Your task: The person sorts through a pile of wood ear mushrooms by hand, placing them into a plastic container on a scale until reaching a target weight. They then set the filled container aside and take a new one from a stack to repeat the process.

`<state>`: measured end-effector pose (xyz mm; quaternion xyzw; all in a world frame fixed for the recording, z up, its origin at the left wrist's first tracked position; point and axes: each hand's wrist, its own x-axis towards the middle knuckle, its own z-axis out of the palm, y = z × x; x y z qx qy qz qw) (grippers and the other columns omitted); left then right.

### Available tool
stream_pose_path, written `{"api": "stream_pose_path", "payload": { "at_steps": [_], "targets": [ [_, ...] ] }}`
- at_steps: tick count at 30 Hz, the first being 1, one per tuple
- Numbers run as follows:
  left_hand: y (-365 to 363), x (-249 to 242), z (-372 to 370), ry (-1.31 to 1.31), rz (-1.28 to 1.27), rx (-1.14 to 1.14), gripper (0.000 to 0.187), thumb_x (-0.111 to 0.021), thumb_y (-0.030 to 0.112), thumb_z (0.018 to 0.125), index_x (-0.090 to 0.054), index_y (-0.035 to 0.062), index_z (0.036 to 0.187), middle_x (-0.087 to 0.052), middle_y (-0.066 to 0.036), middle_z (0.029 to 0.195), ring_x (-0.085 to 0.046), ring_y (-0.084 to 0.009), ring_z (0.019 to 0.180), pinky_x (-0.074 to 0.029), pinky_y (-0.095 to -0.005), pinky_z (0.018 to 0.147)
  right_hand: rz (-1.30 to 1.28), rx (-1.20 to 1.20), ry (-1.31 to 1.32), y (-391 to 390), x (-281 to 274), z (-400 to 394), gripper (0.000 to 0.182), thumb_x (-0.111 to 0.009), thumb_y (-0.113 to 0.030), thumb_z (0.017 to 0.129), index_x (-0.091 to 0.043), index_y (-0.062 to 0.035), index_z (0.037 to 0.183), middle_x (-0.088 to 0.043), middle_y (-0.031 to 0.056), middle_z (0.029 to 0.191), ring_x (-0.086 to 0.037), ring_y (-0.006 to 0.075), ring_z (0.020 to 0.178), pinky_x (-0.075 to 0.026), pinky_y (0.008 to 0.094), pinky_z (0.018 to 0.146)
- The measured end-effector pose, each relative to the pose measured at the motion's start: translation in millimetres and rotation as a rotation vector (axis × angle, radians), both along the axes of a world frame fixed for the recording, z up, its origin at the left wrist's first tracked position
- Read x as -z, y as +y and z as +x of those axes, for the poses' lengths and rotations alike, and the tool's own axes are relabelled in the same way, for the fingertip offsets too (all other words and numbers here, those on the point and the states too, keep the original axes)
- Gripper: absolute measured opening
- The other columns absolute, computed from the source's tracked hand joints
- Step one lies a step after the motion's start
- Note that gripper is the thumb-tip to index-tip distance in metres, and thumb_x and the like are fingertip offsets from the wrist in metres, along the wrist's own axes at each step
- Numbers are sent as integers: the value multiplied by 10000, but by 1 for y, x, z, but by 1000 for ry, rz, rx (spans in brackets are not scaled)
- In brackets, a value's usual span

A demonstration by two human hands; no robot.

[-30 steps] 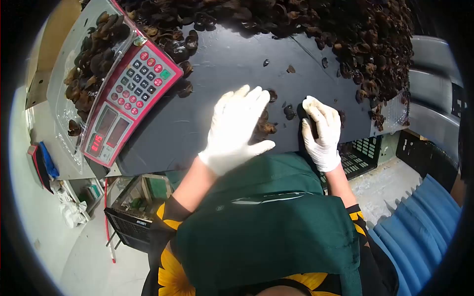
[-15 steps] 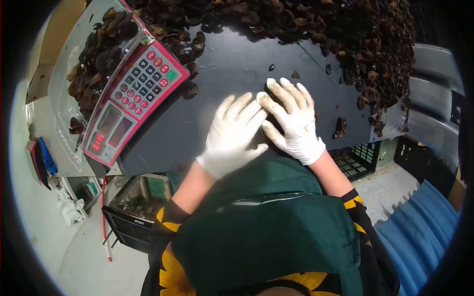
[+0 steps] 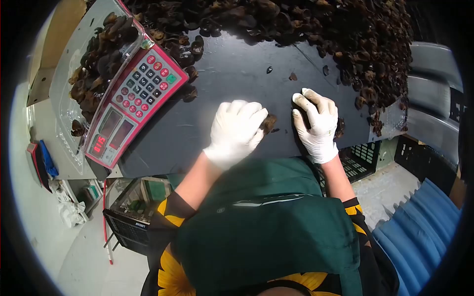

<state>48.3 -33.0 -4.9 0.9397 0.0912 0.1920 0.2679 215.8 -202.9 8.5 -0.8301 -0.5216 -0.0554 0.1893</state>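
My left hand, in a white glove, is closed over the dark table. A dark brown fungus-like piece sticks out between its thumb and fingers. To the right, my right hand, gloved too, rests on the table with its fingers bent and slightly apart, and nothing shows in it. A loose brown piece lies just beyond its right side. Small bits, among them a brown one, lie farther up the table.
A large heap of dark pieces covers the back and right. At the left stands a red scale with more pieces on its clear tray. Black crates and blue fabric are below table level.
My hands have moved apart. My left hand has closed and now has a brown piece in it. My right hand has shifted right and down, its fingers more bent.
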Motion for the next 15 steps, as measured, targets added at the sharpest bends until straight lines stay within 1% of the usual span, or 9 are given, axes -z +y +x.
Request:
{"api": "stream_pose_path", "payload": {
  "at_steps": [1,3,4,5,7,10,11,13,15],
  "targets": [
    [0,1,1,-11,2,-6,394,-753,111,694,-691,132,1083,-664,1,1047,-616,-236,945,-461,-377,830,32,-2,0,0,1,4,370,-793,-113,806,-734,-151,1169,-690,73,1175,-648,280,1040,-518,391,886],
    [0,4,2,-8,18,-16,379,-751,108,691,-696,140,1064,-662,4,1031,-616,-235,926,-471,-373,798,93,3,46,0,5,12,347,-794,-94,809,-741,-133,1150,-695,79,1116,-686,286,961,-567,382,802],
    [0,5,3,-8,26,-20,371,-750,107,689,-699,144,1055,-661,5,1022,-616,-235,916,-476,-370,783,118,15,91,2,4,15,310,-793,-84,824,-744,-119,1128,-693,97,1062,-715,292,879,-592,374,741],
    [1,5,5,-28,23,-26,354,-753,105,702,-704,141,1051,-668,0,1004,-622,-240,894,-487,-370,762,100,48,121,4,1,16,260,-781,-81,853,-738,-110,1108,-689,109,1040,-725,290,854,-593,364,725],
    [4,5,9,-68,22,-40,320,-759,103,729,-716,134,1044,-682,-10,967,-635,-249,850,-509,-371,719,115,107,276,7,-1,22,223,-769,-71,871,-732,-107,1087,-682,113,1031,-720,291,844,-591,362,730],
    [9,-3,14,-94,-261,-104,318,-787,102,772,-730,119,1084,-704,-40,925,-651,-287,791,-551,-385,701,146,86,273,9,-3,31,176,-758,-50,883,-728,-95,1050,-678,111,1015,-709,284,847,-574,354,748],
    [9,-14,15,-97,-366,-137,289,-793,77,845,-734,74,1128,-733,-65,923,-697,-253,795,-578,-359,722,152,76,275,9,-7,29,166,-758,-44,882,-728,-90,1038,-677,111,1012,-707,281,854,-570,351,758],
    [12,-31,10,21,-1009,-208,258,-775,45,886,-733,36,1140,-750,-72,979,-719,-174,905,-581,-322,784,153,77,269,11,-5,30,153,-750,-15,881,-721,-70,1021,-672,118,1007,-698,287,870,-567,350,781],
    [25,-53,-6,2,-1239,-221,237,-763,25,903,-735,10,1138,-754,-81,1012,-710,-126,963,-574,-295,831,186,30,319,11,2,35,158,-733,46,874,-701,-31,1008,-657,124,997,-690,277,887,-559,335,798]
  ]
}}
